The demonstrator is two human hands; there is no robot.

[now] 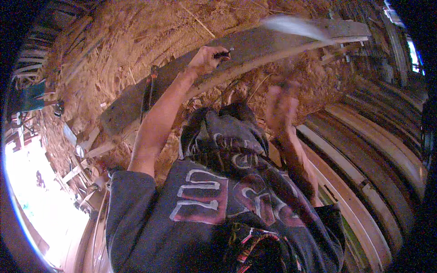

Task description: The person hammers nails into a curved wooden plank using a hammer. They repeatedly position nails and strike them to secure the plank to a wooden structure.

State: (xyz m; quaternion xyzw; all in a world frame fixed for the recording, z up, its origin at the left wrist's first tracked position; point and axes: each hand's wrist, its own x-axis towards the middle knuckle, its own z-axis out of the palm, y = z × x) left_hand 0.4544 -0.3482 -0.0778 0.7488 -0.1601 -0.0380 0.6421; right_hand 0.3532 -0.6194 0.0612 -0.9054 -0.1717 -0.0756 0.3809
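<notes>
A long, thick wooden plank (pixel 255 43) lies slantwise in front of me, its far end up at the right. Over its surface, my left hand (pixel 210 60) is closed around a short dark object (pixel 221 55) with a small shiny tip; its kind is unclear. On the near side of the plank, motion smears my right hand (pixel 283 103), so its fingers cannot be made out. Above that hand, a pale blurred streak (pixel 296 28) crosses the plank's right part; I cannot tell what makes it.
Sawdust and shavings (pixel 114 50) cover the ground. A dark strip-like tool with an orange part (pixel 154 72) rests against the plank at left. Stacked long boards (pixel 364 145) fill the right side. At far left are another person's shoe (pixel 58 109) and scrap wood (pixel 98 150).
</notes>
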